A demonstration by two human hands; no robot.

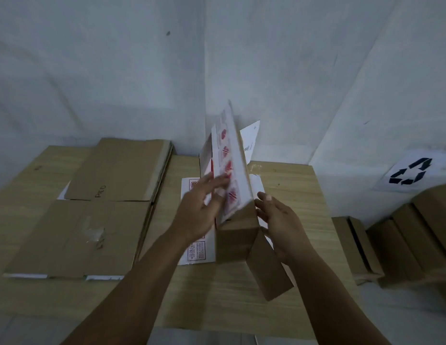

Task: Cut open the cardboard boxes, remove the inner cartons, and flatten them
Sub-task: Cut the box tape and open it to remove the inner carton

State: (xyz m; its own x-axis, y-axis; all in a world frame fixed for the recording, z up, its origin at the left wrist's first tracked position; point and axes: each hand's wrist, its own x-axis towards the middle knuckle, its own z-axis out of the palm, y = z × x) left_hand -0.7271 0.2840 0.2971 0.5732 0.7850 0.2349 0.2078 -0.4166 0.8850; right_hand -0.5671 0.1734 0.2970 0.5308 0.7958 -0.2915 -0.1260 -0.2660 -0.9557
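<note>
Nearest, two bare forearms reaching in from the near edge over the wooden table (291,185). Left hand (199,207) spread, fingers straight and pressed flat against the printed white face of the inner carton (233,168) — not curled round anything. Right hand (279,220) loosely open just beside the carton's brown right side, fingertips near its edge; whether touching, cannot tell through the blur. Carton standing tilted near the middle of the table, half collapsed, brown flaps (266,267) hanging toward the near side, over a flattened white carton (192,257) lying on the tabletop.

Probably mid-flatten. To do it well: keep the left palm broad on the printed panel, push along the existing creases rather than across them, let the right hand steady the brown side so the walls fold as one. Tuck the loose flaps in line first — otherwise a bulge in the stack. Lay it down onto the white carton below, edges squared.

Left, a stack of flattened brown cardboard boxes (112,170). Far right, off the table, upright brown boxes (403,237) under a recycling sign (411,171).
</note>
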